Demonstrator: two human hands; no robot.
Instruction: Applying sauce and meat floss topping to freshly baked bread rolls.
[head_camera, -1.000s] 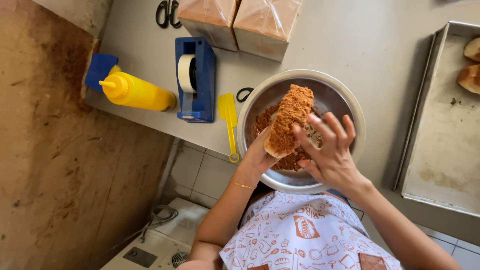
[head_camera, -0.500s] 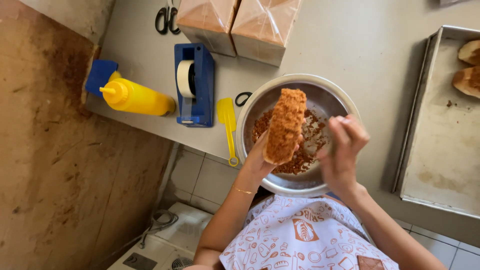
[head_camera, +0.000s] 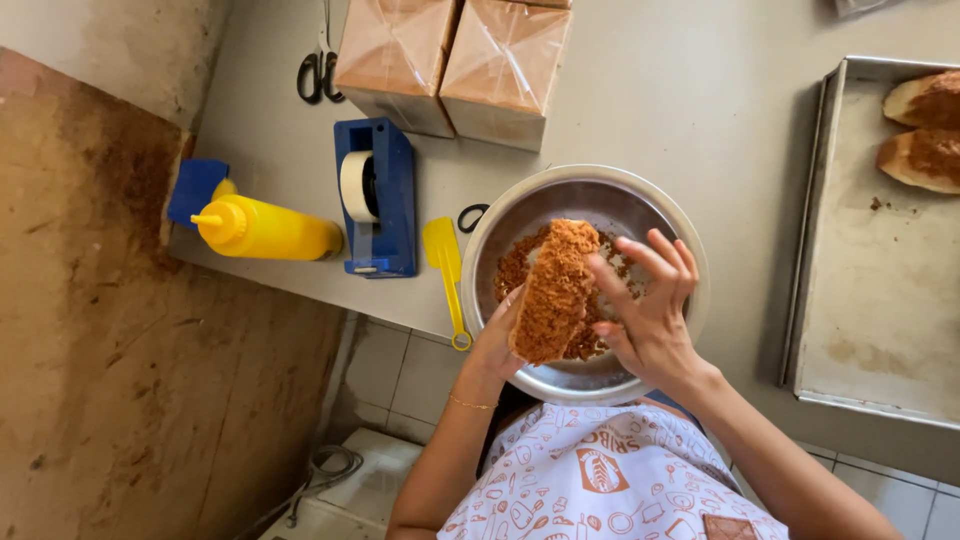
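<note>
A long bread roll (head_camera: 553, 290) coated in brown crumbs is held up over a round metal bowl (head_camera: 500, 225) with my left hand (head_camera: 497, 340) gripping its lower end from beneath. My right hand (head_camera: 652, 305) is beside the roll on its right, fingers spread, fingertips touching or nearly touching its side. Loose brown crumbs (head_camera: 515, 268) lie in the bottom of the bowl, partly hidden by the roll and hands. The bowl stands at the front edge of the grey counter (head_camera: 700, 120).
A metal baking tray (head_camera: 860, 330) at the right holds two coated rolls (head_camera: 925, 130) in its far corner. A yellow spatula (head_camera: 447, 270), blue tape dispenser (head_camera: 374, 195), yellow squeeze bottle (head_camera: 262, 228), scissors (head_camera: 320, 68) and two wrapped bread loaves (head_camera: 455, 60) are on the counter.
My right hand drew away from the roll half a second ago and has come back against its side. The roll has stayed raised over the bowl in my left hand.
</note>
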